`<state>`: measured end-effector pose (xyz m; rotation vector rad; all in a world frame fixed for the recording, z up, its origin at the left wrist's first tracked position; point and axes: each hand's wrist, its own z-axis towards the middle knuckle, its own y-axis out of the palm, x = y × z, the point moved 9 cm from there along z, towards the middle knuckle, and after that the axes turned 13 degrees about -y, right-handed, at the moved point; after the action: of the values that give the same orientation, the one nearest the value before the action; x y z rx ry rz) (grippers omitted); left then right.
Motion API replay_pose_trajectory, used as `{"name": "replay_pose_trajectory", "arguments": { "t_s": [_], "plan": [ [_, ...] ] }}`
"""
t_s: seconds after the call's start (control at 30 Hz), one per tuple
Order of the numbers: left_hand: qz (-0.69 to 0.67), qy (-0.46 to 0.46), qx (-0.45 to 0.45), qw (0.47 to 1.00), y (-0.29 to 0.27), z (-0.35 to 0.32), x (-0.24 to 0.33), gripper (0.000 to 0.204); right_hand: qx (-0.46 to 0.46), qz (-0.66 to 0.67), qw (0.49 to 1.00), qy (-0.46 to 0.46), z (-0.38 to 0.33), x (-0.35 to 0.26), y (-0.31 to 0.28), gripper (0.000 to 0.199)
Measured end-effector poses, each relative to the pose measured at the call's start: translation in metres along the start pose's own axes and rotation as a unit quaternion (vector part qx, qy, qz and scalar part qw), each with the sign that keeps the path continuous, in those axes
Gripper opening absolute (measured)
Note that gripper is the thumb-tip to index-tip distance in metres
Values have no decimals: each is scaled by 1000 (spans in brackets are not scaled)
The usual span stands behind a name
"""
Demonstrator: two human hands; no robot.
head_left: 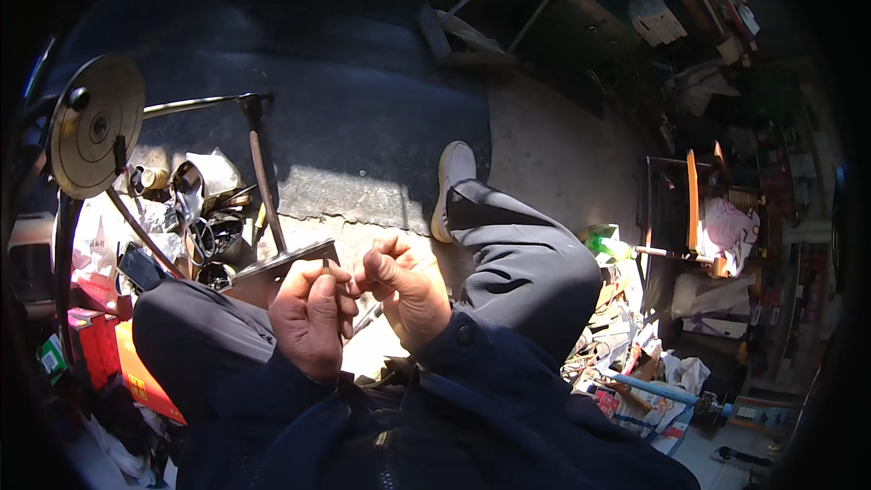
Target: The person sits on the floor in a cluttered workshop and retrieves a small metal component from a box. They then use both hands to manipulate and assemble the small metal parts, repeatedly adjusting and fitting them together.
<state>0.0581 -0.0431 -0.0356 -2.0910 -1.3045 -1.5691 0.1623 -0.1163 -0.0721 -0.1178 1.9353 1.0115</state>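
My left hand and my right hand meet in front of my lap, both with fingers curled in a pinch. Their fingertips are close together, nearly touching. Whatever lies between them is too small or too hidden to make out. Just beyond my left hand, above my left thigh, is a flat metal plate joined to the foot of a slanting rod. Bright sunlight falls on both hands.
At the left stands a machine with a round handwheel. Cables and a dark phone-like slab lie beneath it, beside red and orange boxes. To the right are scraps, a green bottle and a blue-handled tool.
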Motion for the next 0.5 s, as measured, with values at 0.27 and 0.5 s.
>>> {"name": "replay_pose_trajectory", "arguments": {
  "t_s": [0.27,0.5],
  "plan": [
    [39,51,-150,987,19,1,-1,24,-90,-151,971,-163,1,-36,24,22],
    [55,43,-101,993,3,14,-26,50,-90,-254,902,-336,-14,-82,22,3]
  ]
}}
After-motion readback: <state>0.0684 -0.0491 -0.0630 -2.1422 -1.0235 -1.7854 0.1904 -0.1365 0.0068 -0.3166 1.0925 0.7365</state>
